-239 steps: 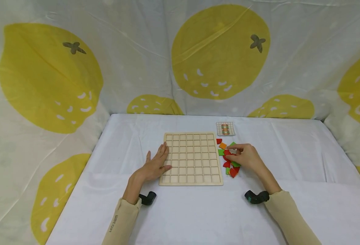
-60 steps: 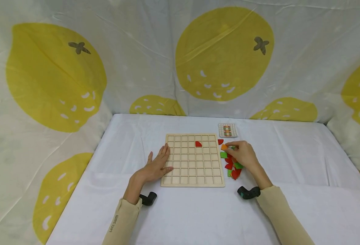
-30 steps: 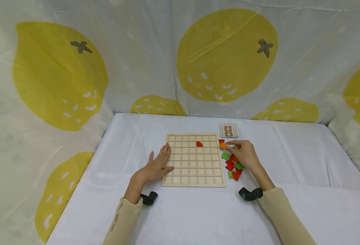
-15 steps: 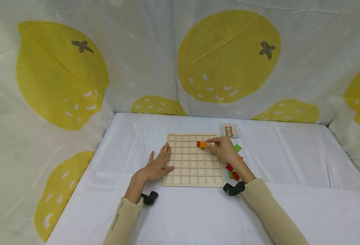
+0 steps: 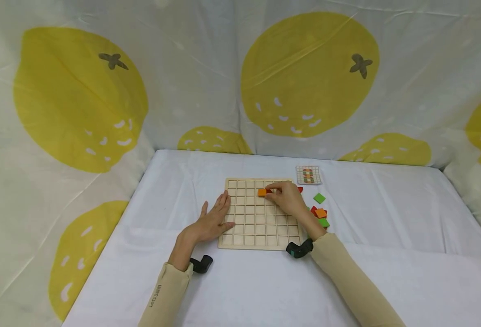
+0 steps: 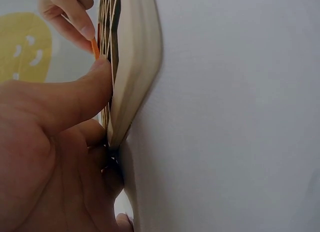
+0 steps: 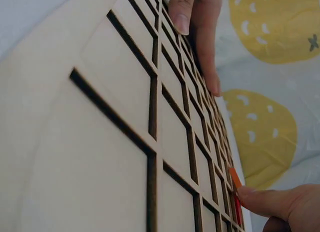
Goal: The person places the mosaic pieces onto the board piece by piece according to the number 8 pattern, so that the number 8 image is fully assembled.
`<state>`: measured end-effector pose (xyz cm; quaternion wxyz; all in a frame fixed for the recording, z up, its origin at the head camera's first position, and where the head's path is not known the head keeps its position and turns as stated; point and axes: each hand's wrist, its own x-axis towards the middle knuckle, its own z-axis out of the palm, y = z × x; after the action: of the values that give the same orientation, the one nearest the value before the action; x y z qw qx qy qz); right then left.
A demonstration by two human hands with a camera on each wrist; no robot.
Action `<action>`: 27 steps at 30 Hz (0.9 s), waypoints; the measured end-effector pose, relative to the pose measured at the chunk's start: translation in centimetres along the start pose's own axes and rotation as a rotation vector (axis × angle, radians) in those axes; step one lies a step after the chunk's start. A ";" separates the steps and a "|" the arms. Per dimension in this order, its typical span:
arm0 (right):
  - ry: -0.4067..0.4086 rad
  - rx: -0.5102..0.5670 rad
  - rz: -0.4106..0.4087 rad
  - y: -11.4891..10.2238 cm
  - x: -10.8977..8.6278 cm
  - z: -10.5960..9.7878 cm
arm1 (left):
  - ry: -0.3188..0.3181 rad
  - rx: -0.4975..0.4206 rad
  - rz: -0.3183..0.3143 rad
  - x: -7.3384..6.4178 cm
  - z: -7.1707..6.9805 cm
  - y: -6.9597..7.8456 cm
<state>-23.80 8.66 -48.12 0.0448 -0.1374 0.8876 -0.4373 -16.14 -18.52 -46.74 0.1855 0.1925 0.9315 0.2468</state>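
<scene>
A pale wooden grid board [image 5: 250,220] lies on the white-covered table. My right hand [image 5: 287,198] pinches an orange square tile [image 5: 262,192] between thumb and fingers, over a cell in the board's second row. Just right of that tile, partly behind the fingertips, a red quarter-round tile [image 5: 270,191] sits in its cell. My left hand [image 5: 209,222] rests along the board's left edge with fingers extended. In the left wrist view, the thumb [image 6: 75,99] touches the board's face. The orange tile [image 7: 235,177] also shows in the right wrist view, tilted at the board.
Right of the board lies a loose pile of tiles, including a green tile [image 5: 319,198] and an orange tile [image 5: 320,213], partly hidden by my right arm. A small card [image 5: 308,175] with a coloured grid pattern lies beyond the board's far right corner.
Since the first frame, a red tile has come onto the board. My right hand picked up the orange tile from the pile and moved it left over the board. My left hand stays put.
</scene>
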 end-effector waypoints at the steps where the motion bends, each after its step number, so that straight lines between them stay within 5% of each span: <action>1: 0.005 -0.007 -0.001 0.0 0.0 0.1 | -0.002 0.000 0.000 0.0 0.0 0.0; 27: 0.026 -0.076 -0.022 -0.2 0.6 0.9 | -0.002 -0.019 0.007 0.0 0.0 0.1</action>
<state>-24.19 7.66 -48.55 0.0231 -0.1429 0.9026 -0.4053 -16.11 -18.45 -46.69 0.1872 0.1943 0.9283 0.2560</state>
